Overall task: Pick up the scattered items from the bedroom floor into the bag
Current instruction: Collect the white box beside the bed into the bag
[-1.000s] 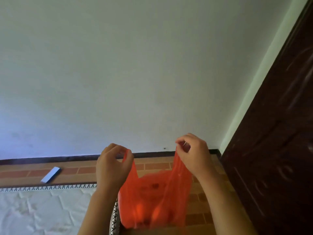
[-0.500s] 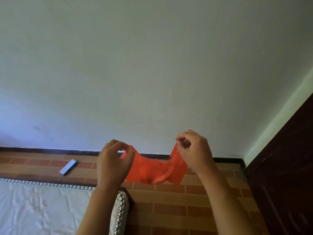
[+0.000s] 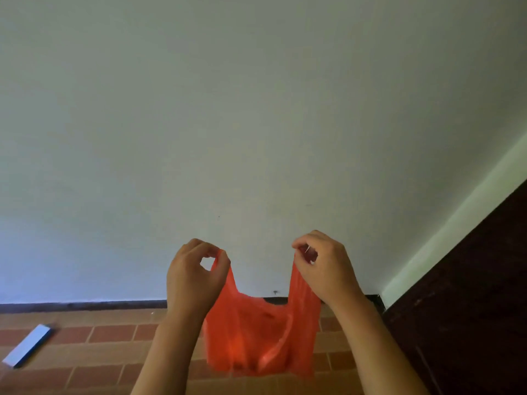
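Observation:
A thin orange plastic bag (image 3: 261, 334) hangs in the air in front of me, above the brick-patterned floor. My left hand (image 3: 195, 277) pinches its left handle and my right hand (image 3: 325, 266) pinches its right handle, both held at about the same height with the bag's mouth stretched between them. A flat, pale blue rectangular item (image 3: 27, 349) lies on the floor at the far left, well away from both hands.
A plain pale wall (image 3: 256, 124) fills most of the view, with a dark skirting strip (image 3: 85, 305) along its foot. A dark brown wooden door or cabinet (image 3: 470, 309) stands at the right. The floor (image 3: 99, 354) has reddish brick tiles.
The bag, bunched up between my hands half a second ago, now hangs down full length. The view has shifted; the white mattress at lower left has dropped out of sight.

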`<action>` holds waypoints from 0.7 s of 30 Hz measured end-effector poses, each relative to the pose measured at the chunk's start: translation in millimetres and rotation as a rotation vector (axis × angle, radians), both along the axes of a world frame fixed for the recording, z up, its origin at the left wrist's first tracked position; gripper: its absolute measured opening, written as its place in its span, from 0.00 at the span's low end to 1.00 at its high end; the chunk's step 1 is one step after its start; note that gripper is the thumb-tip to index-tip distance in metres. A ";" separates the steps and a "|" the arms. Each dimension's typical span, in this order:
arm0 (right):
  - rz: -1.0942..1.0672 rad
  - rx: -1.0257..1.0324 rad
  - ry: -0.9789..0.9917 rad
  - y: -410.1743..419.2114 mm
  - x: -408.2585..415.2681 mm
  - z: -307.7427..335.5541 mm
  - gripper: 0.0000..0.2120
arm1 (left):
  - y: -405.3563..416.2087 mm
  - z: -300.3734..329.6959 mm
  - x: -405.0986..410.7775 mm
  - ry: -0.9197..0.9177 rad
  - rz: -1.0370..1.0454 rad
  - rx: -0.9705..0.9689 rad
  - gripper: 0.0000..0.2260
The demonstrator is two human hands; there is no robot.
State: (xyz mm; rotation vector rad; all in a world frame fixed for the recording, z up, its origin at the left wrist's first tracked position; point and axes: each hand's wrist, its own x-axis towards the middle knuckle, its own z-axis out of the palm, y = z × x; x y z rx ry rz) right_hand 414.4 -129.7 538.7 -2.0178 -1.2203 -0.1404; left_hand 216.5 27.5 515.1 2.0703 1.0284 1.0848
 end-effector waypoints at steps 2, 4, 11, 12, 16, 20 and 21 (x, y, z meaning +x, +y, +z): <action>-0.013 -0.018 -0.033 29.6 8.2 2.6 0.07 | 30.4 -0.7 12.2 -0.004 -0.014 -0.007 0.09; -0.010 -0.044 -0.072 57.9 12.2 3.4 0.07 | 58.2 -3.4 19.7 -0.012 -0.013 -0.013 0.08; 0.083 -0.082 -0.072 148.0 20.9 4.1 0.06 | 133.1 -12.7 19.1 -0.049 0.067 -0.038 0.09; 0.103 -0.078 -0.069 161.3 22.8 3.8 0.06 | 143.1 -13.8 17.9 -0.052 0.085 -0.033 0.09; 0.202 -0.076 -0.067 218.1 29.2 -0.2 0.07 | 180.9 -17.3 14.2 -0.061 0.180 -0.022 0.08; 0.315 -0.056 -0.064 278.3 39.2 -6.3 0.07 | 214.1 -22.6 16.1 -0.055 0.292 0.000 0.09; 0.347 -0.051 -0.064 294.2 43.5 -8.0 0.07 | 223.2 -23.5 17.7 -0.051 0.322 -0.002 0.08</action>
